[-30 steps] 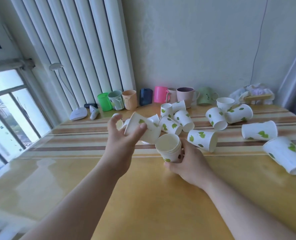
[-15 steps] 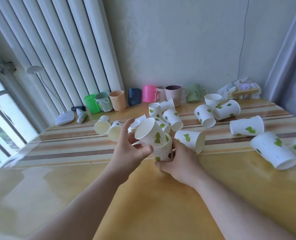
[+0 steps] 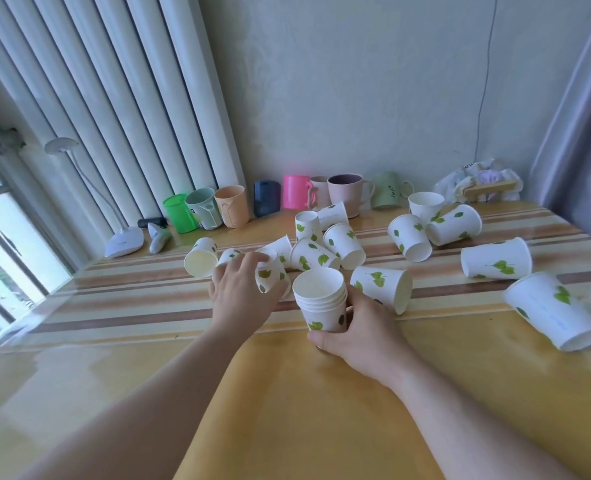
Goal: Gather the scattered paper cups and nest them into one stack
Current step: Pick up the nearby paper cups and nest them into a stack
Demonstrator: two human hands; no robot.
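Observation:
A stack of nested white paper cups [image 3: 321, 299] with green leaf prints stands upright on the table, and my right hand [image 3: 360, 332] is wrapped around its base. Just left of the stack, my left hand [image 3: 240, 289] rests on a loose cup [image 3: 270, 277] lying on its side, fingers curled over it. Several more leaf-print cups lie scattered: a cluster behind the stack [image 3: 325, 244], one beside my right hand [image 3: 384, 287], and others at the right [image 3: 495, 259], [image 3: 553, 311].
A row of coloured plastic mugs [image 3: 294, 197] lines the wall at the back of the wooden table [image 3: 321, 410]. A white desk lamp [image 3: 124, 240] stands back left by the window, and a bundle of cloth [image 3: 481, 183] sits back right.
My left hand dropped its cup into the stack, which now shows one more rim. The hand then moved left and down onto another loose cup.

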